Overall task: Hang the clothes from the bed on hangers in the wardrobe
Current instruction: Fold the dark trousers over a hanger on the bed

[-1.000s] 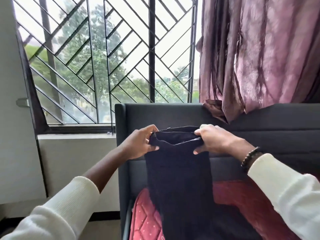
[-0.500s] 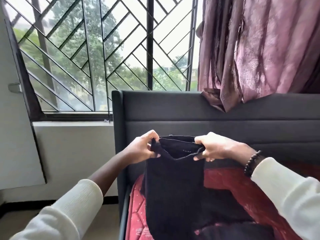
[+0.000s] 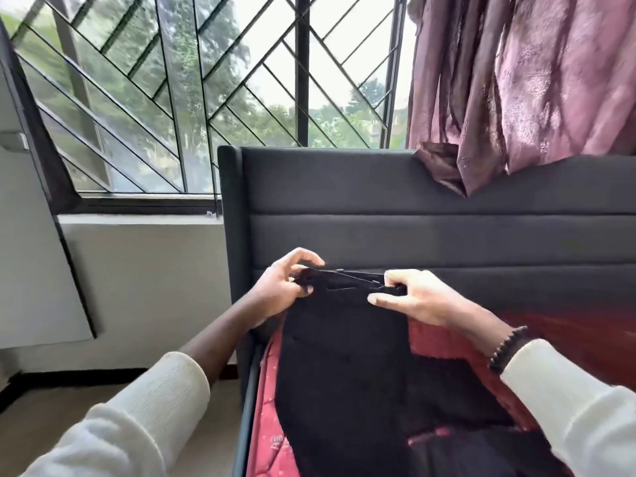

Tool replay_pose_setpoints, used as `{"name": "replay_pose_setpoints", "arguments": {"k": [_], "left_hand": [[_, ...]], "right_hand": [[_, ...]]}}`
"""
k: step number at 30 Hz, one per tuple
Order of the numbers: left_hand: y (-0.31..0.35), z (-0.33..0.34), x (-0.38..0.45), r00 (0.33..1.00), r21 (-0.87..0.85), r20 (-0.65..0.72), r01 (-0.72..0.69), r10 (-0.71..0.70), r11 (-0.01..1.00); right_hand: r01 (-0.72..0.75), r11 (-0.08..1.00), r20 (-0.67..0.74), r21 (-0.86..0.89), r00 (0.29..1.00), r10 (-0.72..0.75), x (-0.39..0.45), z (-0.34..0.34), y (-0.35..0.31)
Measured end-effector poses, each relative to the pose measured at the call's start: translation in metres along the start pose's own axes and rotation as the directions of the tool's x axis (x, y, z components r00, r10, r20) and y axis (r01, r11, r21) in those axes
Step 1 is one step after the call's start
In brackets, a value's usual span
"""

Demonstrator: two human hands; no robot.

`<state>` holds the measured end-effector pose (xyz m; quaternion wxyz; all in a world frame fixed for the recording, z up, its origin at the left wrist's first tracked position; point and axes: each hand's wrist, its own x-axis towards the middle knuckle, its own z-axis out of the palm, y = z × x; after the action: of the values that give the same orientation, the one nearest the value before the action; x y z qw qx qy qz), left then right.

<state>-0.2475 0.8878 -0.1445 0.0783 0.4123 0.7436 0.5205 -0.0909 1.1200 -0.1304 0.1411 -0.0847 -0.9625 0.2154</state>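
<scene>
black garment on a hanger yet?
No: both hands, left hand and right hand, pinch the black fabric garment's top edge; no hanger visible.

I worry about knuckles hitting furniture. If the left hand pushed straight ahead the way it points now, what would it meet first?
Probably the dark grey headboard behind the black garment that the left hand grips; depth is hard to judge.

Black garment point(image 3: 347, 366), probably dotted red mattress point(image 3: 272, 407).

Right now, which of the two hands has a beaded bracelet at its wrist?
The right hand; dark beads circle its wrist, while the left hand has none.
</scene>
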Motion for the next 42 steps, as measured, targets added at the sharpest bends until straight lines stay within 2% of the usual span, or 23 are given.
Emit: {"name": "replay_pose_setpoints", "arguments": {"k": [2, 4, 7, 8, 10, 11, 12, 14, 15, 17, 19, 24, 28, 32, 34, 37, 39, 41, 42], "left_hand": [[0.001, -0.008, 0.028, 0.999, 0.038, 0.021, 0.046, -0.047, 0.998], [0.021, -0.025, 0.071, 0.999, 0.188, 0.009, 0.036, -0.039, 0.981], [0.109, -0.088, 0.163, 0.994, 0.383, -0.064, -0.061, 0.093, 0.922], [0.143, -0.111, 0.189, 0.981, 0.402, -0.110, -0.102, 0.159, 0.910], [0.219, -0.158, 0.222, 0.924, 0.371, -0.229, -0.209, 0.307, 0.905], [0.248, -0.175, 0.229, 0.885, 0.307, -0.285, -0.279, 0.368, 0.910], [0.282, -0.190, 0.231, 0.843, 0.233, -0.330, -0.363, 0.425, 0.902], [0.324, -0.208, 0.225, 0.783, 0.105, -0.378, -0.493, 0.494, 0.864], [0.347, -0.209, 0.213, 0.765, 0.085, -0.389, -0.525, 0.513, 0.847], [0.367, -0.206, 0.191, 0.759, 0.097, -0.372, -0.541, 0.535, 0.835], [0.367, -0.192, 0.176, 0.772, 0.063, -0.346, -0.548, 0.533, 0.834], [0.366, -0.139, 0.145, 0.758, 0.012, -0.394, -0.561, 0.520, 0.828], [0.378, -0.129, 0.122, 0.724, 0.028, -0.468, -0.561, 0.507, 0.827], [0.398, -0.131, 0.109, 0.705, 0.024, -0.472, -0.590, 0.529, 0.807], [0.410, -0.134, 0.104, 0.684, 0.060, -0.490, -0.592, 0.540, 0.804], [0.411, -0.141, 0.091, 0.666, -0.009, -0.526, -0.626, 0.529, 0.780], [0.404, -0.143, 0.079, 0.678, -0.054, -0.518, -0.634, 0.521, 0.771], [0.383, -0.146, 0.069, 0.759, -0.144, -0.467, -0.571, 0.454, 0.808], [0.364, -0.146, 0.066, 0.826, -0.187, -0.400, -0.498, 0.398, 0.847]], "right_hand": [[0.012, 0.999, -0.111, 0.043, 0.994, -0.007, 0.026, 0.004, 0.003], [0.014, 0.997, -0.155, 0.077, 0.988, -0.002, 0.067, -0.016, -0.001], [0.083, 0.994, -0.284, 0.066, 0.957, -0.061, 0.155, -0.114, -0.043], [0.113, 0.992, -0.351, 0.061, 0.933, -0.084, 0.178, -0.155, -0.064], [0.197, 0.978, -0.549, 0.069, 0.826, -0.128, 0.216, -0.246, -0.111], [0.252, 0.961, -0.632, 0.110, 0.764, -0.128, 0.223, -0.283, -0.129], [0.310, 0.940, -0.665, 0.141, 0.733, -0.142, 0.224, -0.321, -0.147], [0.400, 0.906, -0.606, 0.142, 0.758, -0.240, 0.217, -0.370, -0.167], [0.392, 0.914, -0.576, 0.102, 0.773, -0.267, 0.200, -0.387, -0.179], [0.284, 0.958, -0.546, -0.046, 0.796, -0.262, 0.168, -0.403, -0.188], [0.205, 0.964, -0.536, -0.169, 0.802, -0.264, 0.141, -0.403, -0.190], [0.095, 0.964, -0.506, -0.248, 0.836, -0.212, 0.081, -0.379, -0.177], [0.100, 0.958, -0.493, -0.268, 0.840, -0.226, 0.060, -0.378, -0.184], [0.161, 0.948, -0.313, -0.274, 0.917, -0.246, 0.043, -0.381, -0.226], [0.119, 0.913, -0.291, -0.390, 0.925, -0.245, 0.048, -0.387, -0.248], [0.077, 0.859, -0.321, -0.505, 0.908, -0.270, 0.057, -0.394, -0.263], [0.079, 0.844, -0.316, -0.531, 0.905, -0.284, 0.056, -0.399, -0.268], [0.066, 0.829, -0.296, -0.555, 0.916, -0.271, 0.056, -0.394, -0.276], [0.065, 0.818, -0.279, -0.571, 0.922, -0.269, 0.058, -0.386, -0.278]]}}
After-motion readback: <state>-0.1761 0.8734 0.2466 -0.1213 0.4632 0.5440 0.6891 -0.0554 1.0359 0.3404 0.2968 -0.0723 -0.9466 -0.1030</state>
